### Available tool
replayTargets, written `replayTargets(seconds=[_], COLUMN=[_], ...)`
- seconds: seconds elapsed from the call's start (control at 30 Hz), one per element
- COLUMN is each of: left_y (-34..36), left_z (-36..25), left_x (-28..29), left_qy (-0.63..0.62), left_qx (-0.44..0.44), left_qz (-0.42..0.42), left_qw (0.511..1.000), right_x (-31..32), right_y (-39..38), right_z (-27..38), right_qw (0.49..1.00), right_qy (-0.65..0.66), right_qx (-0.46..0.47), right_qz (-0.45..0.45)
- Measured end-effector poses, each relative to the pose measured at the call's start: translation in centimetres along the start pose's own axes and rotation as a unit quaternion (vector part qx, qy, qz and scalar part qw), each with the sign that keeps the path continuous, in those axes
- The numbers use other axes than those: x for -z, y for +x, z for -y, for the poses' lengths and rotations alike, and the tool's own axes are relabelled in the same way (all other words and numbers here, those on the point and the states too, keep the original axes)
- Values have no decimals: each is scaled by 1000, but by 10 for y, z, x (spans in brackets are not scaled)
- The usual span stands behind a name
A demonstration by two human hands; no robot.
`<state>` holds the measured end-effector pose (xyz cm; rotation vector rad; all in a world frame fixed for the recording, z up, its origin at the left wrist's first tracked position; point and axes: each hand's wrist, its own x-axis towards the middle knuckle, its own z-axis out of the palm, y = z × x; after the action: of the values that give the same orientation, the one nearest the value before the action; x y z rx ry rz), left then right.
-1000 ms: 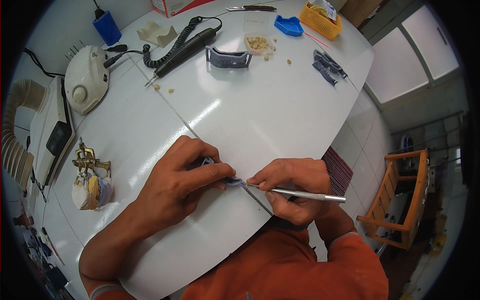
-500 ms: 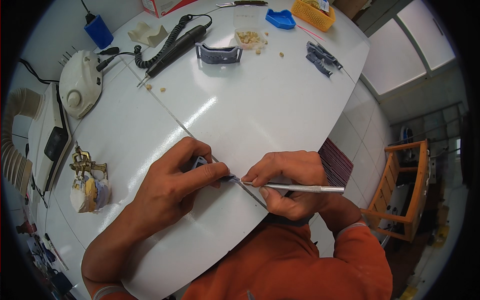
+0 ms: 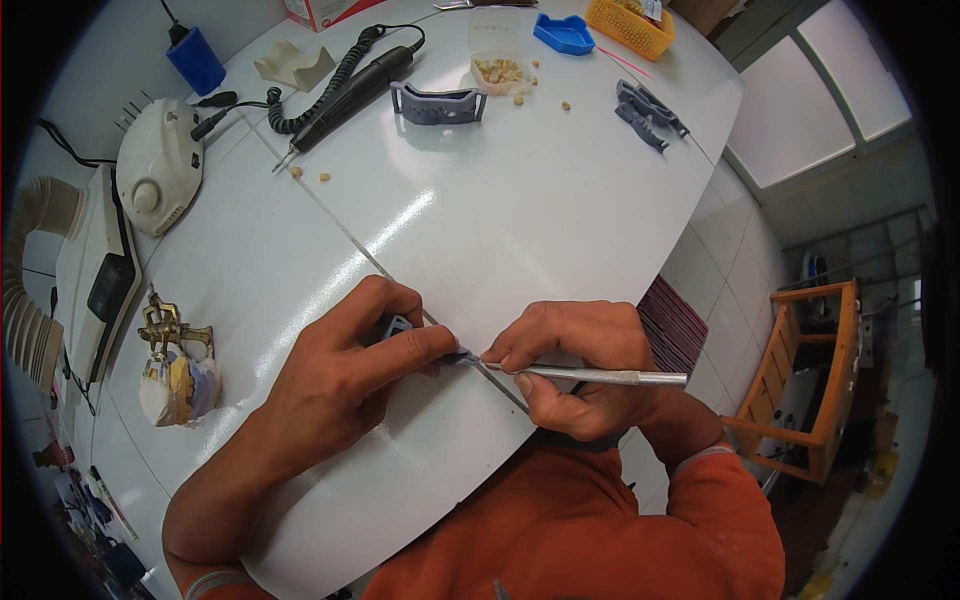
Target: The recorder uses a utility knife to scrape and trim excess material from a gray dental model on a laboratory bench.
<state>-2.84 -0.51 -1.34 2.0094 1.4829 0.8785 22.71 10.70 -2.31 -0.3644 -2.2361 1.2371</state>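
Observation:
My left hand [image 3: 350,370] grips a small grey-blue piece [image 3: 466,356] with fingers curled over it, low over the white table [image 3: 520,230]. My right hand [image 3: 590,340] holds a slim silver metal hand tool [image 3: 635,379] between thumb and fingers, its tip at the piece's right end. The tip is too small to make out clearly. To the left of my left hand stands a brass articulator [image 3: 170,325] with a white, yellow and lilac cast [image 3: 180,388].
Farther back lie a black handpiece [image 3: 355,95], grey moulded pieces [image 3: 440,105], small beige bits in a clear box [image 3: 500,72], a blue tray [image 3: 563,35] and a yellow basket [image 3: 630,32]. A white control unit [image 3: 158,170] stands left. A wooden rack [image 3: 790,430] is beyond the table's right edge.
The view has shifted, so the table and its objects appear slightly higher and further left. My hands keep nearly the same hold on the piece and tool, with little movement relative to the table.

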Motion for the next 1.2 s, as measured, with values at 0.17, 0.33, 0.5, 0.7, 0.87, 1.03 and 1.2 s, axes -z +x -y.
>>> replayTargets(seconds=[0.17, 0.33, 0.5, 0.7, 0.87, 1.03, 1.2], left_y=[0, 0, -1, -2, -1, -1, -3], left_z=[0, 0, 0, 1, -1, -1, 2], left_x=[1, 0, -1, 1, 0, -1, 1], left_qy=[-7, -17, -11, -7, -12, -14, -10], left_qx=[7, 5, 0, -19, -7, -1, -19], left_qz=[3, 2, -2, 4, 5, -1, 4], left_qw=[1000, 1000, 1000, 1000, 1000, 1000, 1000], right_x=[1, 1, 0, 1, 2, -1, 0], right_y=[1, 2, 2, 2, 2, -1, 0], right_z=[1, 1, 2, 1, 0, -3, -2], right_qw=[1000, 1000, 1000, 1000, 1000, 1000, 1000], right_qy=[0, -4, -9, -4, 0, 12, 11], right_qx=[-3, -4, -10, -11, -16, -19, -16], right_qz=[3, 5, 6, 2, 5, -13, -6])
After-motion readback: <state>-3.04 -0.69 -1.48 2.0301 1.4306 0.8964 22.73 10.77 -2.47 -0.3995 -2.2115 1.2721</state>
